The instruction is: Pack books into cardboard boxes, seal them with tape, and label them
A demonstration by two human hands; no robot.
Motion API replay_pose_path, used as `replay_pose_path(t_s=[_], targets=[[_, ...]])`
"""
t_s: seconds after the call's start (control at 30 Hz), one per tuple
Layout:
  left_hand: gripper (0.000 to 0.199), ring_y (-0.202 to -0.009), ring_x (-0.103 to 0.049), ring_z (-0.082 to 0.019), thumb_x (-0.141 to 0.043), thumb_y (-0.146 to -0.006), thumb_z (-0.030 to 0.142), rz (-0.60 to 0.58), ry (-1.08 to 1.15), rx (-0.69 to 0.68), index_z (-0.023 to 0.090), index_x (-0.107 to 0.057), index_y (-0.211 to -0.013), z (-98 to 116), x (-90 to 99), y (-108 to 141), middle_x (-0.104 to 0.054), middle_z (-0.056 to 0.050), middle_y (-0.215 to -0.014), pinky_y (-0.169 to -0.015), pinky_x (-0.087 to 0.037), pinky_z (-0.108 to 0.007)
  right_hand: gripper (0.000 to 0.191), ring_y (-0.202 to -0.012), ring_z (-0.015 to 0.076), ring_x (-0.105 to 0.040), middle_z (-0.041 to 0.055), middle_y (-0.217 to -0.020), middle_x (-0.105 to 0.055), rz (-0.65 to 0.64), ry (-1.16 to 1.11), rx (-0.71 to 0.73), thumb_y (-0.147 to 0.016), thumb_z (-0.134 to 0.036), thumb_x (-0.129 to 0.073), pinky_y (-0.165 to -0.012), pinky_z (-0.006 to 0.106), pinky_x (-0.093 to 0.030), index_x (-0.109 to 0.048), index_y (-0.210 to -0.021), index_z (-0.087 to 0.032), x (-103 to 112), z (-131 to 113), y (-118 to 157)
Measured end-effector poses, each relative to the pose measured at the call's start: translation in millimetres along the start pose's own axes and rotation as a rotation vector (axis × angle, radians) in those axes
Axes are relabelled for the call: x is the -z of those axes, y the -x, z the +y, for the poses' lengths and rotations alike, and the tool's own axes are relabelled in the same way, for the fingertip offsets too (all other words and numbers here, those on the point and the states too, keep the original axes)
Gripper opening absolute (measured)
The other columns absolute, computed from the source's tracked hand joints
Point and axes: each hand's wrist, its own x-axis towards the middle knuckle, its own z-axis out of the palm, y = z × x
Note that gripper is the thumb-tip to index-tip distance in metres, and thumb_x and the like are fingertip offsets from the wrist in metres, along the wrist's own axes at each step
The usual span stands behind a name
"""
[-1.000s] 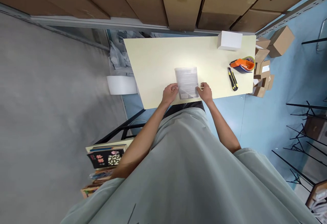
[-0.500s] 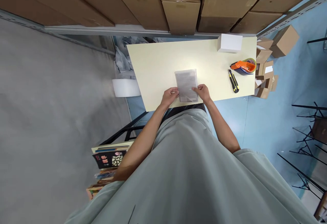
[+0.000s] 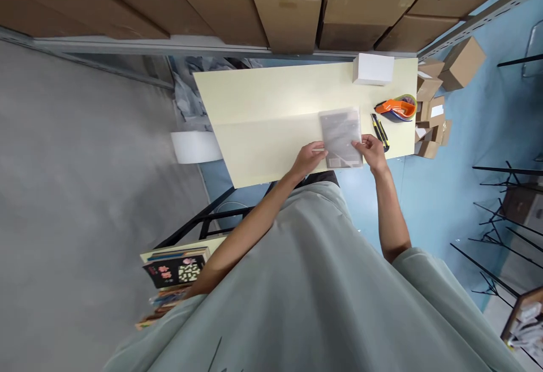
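A flat, rectangular packet in clear plastic wrap [image 3: 341, 134] is held between my two hands above the front edge of the pale yellow tabletop [image 3: 263, 98]. What is inside the wrap looks greyish and cannot be made out. My left hand [image 3: 311, 156] grips its left edge, fingers pressed together there. On the right edge, my right hand [image 3: 370, 150] pinches it, thumb on top. Just beyond my right hand lies a black and yellow utility knife [image 3: 380, 132]. An orange tape dispenser [image 3: 397, 107] rests behind the knife.
A white box [image 3: 373, 70] stands at the table's back right. Large cardboard boxes [image 3: 288, 21] fill a shelf above the far edge. Small cartons [image 3: 430, 112] are stacked right of the table. At its left sits a white roll [image 3: 195, 147]; books [image 3: 173, 270] are below left.
Both hands have carried the wrapped packet to the right along the table, closer to the utility knife. The camera view has shifted slightly too.
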Motion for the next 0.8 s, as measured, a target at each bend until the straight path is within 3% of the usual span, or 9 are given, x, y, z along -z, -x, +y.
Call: replay_pose_path(t_s=[0.1, 0.17, 0.37, 0.47, 0.6, 0.8], targets=[[0.054, -0.130, -0.076, -0.033, -0.079, -0.091, 0.035, -0.063, -0.008, -0.031, 0.018, -0.074, -0.142, 1, -24.6, -17, -0.073, -0.016, -0.152, -0.116, -0.059, -0.047, 0.045, -0.079, 0.0201, -0.069, 0.0013, -0.086, -0.075, 0.064, 0.096, 0.018, -0.070, -0.053, -0.087, -0.074, 0.035, -0.059, -0.068, -0.096, -0.022, 22, -4, -6], [0.055, -0.130, -0.076, -0.033, -0.078, -0.091, 0.033, -0.097, -0.012, -0.027, 0.018, -0.073, -0.144, -3, -34.9, -29, -0.071, -0.017, -0.155, -0.115, -0.060, -0.046, 0.038, -0.078, 0.0195, -0.067, 0.0008, -0.086, -0.073, 0.102, 0.191, 0.022, -0.073, -0.048, -0.083, -0.074, 0.034, -0.057, -0.066, -0.095, -0.022, 23, -4, -9], [0.050, -0.110, -0.078, -0.028, -0.071, -0.092, 0.023, -0.113, -0.142, -0.015, 0.021, -0.075, -0.142, -22, -38.9, -54, -0.077, -0.015, -0.138, -0.102, -0.065, -0.046, 0.023, -0.078, 0.0212, -0.063, 0.0019, -0.091, -0.070, 0.228, 0.583, 0.042, -0.084, -0.041, -0.069, -0.078, 0.035, -0.053, -0.060, -0.098, -0.025, -15, 2, 0], [0.056, -0.099, -0.077, -0.025, -0.068, -0.092, 0.022, -0.133, -0.166, -0.002, 0.020, -0.072, -0.148, -27, -25.3, -53, -0.079, -0.013, -0.125, -0.101, -0.064, -0.046, 0.021, -0.082, 0.0231, -0.063, 0.0047, -0.097, -0.071, 0.240, 0.696, 0.108, -0.090, -0.041, -0.065, -0.082, 0.037, -0.053, -0.058, -0.102, -0.025, -37, -2, 17], [0.055, -0.107, -0.077, -0.024, -0.067, -0.094, 0.032, -0.108, -0.034, -0.032, 0.016, -0.070, -0.147, -25, 9.4, -33, -0.080, -0.016, -0.128, -0.103, -0.062, -0.044, 0.017, -0.088, 0.0241, -0.065, 0.0072, -0.108, -0.070, 0.169, 0.786, 0.180, -0.095, -0.036, -0.063, -0.082, 0.037, -0.052, -0.055, -0.107, -0.025, -73, -12, 37], [0.051, -0.111, -0.078, -0.025, -0.069, -0.098, 0.057, 0.038, 0.125, -0.092, 0.020, -0.075, -0.132, -25, 52.5, -2, -0.082, -0.012, -0.123, -0.103, -0.064, -0.044, 0.022, -0.104, 0.0286, -0.070, 0.0120, -0.122, -0.068, 0.047, 0.868, 0.151, -0.105, -0.037, -0.062, -0.082, 0.037, -0.057, -0.052, -0.118, -0.024, -151, -15, 47]])
